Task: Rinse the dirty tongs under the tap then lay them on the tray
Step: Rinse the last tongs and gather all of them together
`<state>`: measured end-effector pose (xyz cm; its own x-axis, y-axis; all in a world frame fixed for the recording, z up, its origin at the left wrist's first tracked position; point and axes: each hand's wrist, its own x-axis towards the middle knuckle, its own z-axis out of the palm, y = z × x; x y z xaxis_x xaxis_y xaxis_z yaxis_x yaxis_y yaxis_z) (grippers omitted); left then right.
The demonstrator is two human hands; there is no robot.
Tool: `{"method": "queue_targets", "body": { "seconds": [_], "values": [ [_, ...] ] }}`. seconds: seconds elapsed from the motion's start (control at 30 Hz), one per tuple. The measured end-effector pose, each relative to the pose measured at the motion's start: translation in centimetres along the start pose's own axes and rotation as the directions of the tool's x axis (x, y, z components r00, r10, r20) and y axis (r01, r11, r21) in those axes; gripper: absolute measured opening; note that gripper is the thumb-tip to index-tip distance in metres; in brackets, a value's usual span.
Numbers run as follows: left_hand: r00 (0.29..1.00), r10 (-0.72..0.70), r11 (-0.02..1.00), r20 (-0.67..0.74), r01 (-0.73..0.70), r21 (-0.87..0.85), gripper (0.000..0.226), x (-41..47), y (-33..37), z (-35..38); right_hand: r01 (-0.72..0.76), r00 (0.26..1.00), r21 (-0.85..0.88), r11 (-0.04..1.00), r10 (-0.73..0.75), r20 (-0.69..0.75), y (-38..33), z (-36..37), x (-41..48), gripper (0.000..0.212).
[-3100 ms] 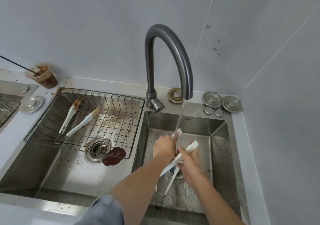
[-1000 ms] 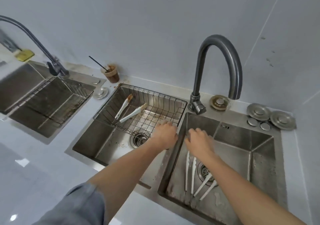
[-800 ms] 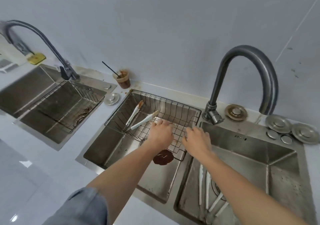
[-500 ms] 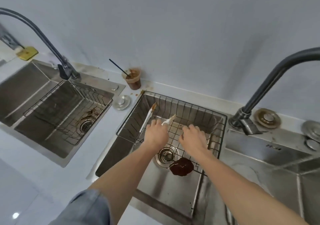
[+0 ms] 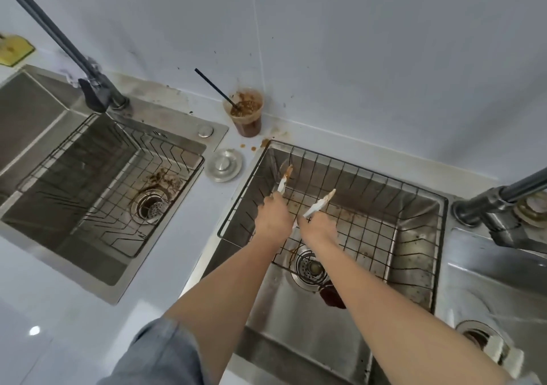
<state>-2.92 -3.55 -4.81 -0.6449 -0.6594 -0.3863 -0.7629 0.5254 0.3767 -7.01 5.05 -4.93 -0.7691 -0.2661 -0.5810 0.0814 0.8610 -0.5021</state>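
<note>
A left hand (image 5: pixel 273 221) and right hand (image 5: pixel 318 230) each gripped one arm of stained tongs (image 5: pixel 320 203) near the wire basket's (image 5: pixel 370 233) left edge.

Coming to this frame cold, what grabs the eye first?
Both hands reach into the wire basket over the middle sink, the left hand gripping the far tongs and the right hand the near tongs, both tips smeared brown. Behind the basket stands a messy cup of brown sauce.

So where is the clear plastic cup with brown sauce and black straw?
The cup stands on the white counter by the wall, upper centre of the head view, behind the wire basket's rear left corner.
</note>
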Motion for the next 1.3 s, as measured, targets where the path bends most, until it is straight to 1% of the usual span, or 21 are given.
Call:
{"method": "queue_targets", "body": {
  "seconds": [0.1, 0.2, 0.27, 0.37, 0.4, 0.47, 0.57, 0.63, 0.7, 0.73, 0.8, 0.87, 0.9, 1.03, 1.13, 1.23, 1.3],
  "values": [
    [0.999, 0.035, 0.999, -0.022, -0.035, 0.023, 0.033, 0.4, -0.4, -0.4, -0.064, 0.998, 0.146, 0.987, 0.065, 0.000, -0.7, 0.7, -0.1, 0.034],
    [0.998, 0.045, 0.999, -0.045, -0.045, 0.007, 0.025, 0.1, -0.5, -1.2, -0.129, 0.991, 0.335, 0.933, 0.134, 0.009, -1.4, 1.2, -0.6, 0.028],
    [0.998, 0.043, 0.999, -0.041, -0.043, 0.004, 0.025, -0.3, -0.1, -2.1, -0.177, 0.982, 0.486, 0.856, 0.185, 0.033, -1.7, 1.1, -1.3, 0.025],
    [0.999, 0.037, 0.999, -0.003, -0.037, -0.038, 0.036, -1.3, 0.8, -3.2, -0.213, 0.972, 0.644, 0.735, 0.224, 0.065, -2.1, 0.1, -2.6, 0.020],
    [0.999, 0.034, 0.998, 0.000, -0.034, -0.056, 0.037, -1.9, 1.0, -3.6, -0.218, 0.971, 0.694, 0.686, 0.224, 0.084, -2.2, -0.4, -3.1, 0.016],
    [0.999, 0.033, 0.995, -0.012, -0.034, -0.095, 0.030, -3.3, 1.3, -4.1, -0.231, 0.969, 0.764, 0.602, 0.209, 0.128, -1.9, -1.7, -4.4, 0.012],
    [0.998, 0.038, 0.983, -0.051, -0.046, -0.180, 0.019, -6.1, 2.1, -4.5, -0.224, 0.975, 0.797, 0.561, 0.135, 0.179, -0.2, -3.4, -6.5, 0.010],
    [0.997, 0.030, 0.967, -0.078, -0.048, -0.250, 0.018, -8.4, 3.0, -4.2, -0.197, 0.980, 0.816, 0.543, 0.079, 0.184, 1.4, -4.6, -7.8, 0.010],
    [0.995, 0.002, 0.931, -0.096, -0.037, -0.362, 0.019, -10.7, 4.1, -3.6, -0.161, 0.986, 0.811, 0.563, 0.050, 0.161, 3.2, -5.8, -9.2, 0.011],
    [0.995, -0.020, 0.900, -0.094, -0.023, -0.435, 0.019, -11.7, 4.8, -3.2, -0.147, 0.987, 0.803, 0.577, 0.037, 0.154, 4.1, -6.2, -9.8, 0.011],
    [0.995, -0.075, 0.800, -0.061, 0.024, -0.600, 0.020, -13.5, 6.4, -2.3, -0.127, 0.989, 0.802, 0.584, 0.010, 0.150, 6.0, -7.2, -11.0, 0.012],
    [0.993, -0.118, 0.702, -0.021, 0.069, -0.708, 0.024, -14.9, 8.0, -1.4, -0.121, 0.989, 0.816, 0.565, -0.003, 0.148, 8.1, -8.4, -12.0, 0.014],
    [0.993, -0.121, 0.681, -0.009, 0.077, -0.728, 0.024, -15.7, 8.8, -0.9, -0.125, 0.988, 0.828, 0.546, -0.005, 0.153, 9.2, -9.1, -12.4, 0.015],
    [0.993, -0.115, 0.677, -0.005, 0.074, -0.732, 0.020, -18.8, 11.5, 1.7, -0.152, 0.979, 0.859, 0.490, -0.045, 0.199, 13.5, -11.9, -13.7, 0.014],
    [0.991, -0.132, 0.657, -0.016, 0.075, -0.750, 0.015, -21.2, 13.4, 3.9, -0.147, 0.978, 0.836, 0.529, -0.047, 0.202, 16.7, -13.5, -14.3, 0.011],
    [0.988, -0.154, 0.655, -0.034, 0.076, -0.752, 0.018, -23.3, 15.1, 6.6, -0.215, 0.963, 0.822, 0.528, -0.026, 0.269, 20.2, -15.0, -14.6, 0.008],
    [0.986, -0.155, 0.651, -0.055, 0.061, -0.757, 0.008, -24.9, 16.3, 8.4, -0.254, 0.952, 0.799, 0.544, -0.005, 0.306, 22.2, -16.1, -14.5, 0.009]
  ]
}}
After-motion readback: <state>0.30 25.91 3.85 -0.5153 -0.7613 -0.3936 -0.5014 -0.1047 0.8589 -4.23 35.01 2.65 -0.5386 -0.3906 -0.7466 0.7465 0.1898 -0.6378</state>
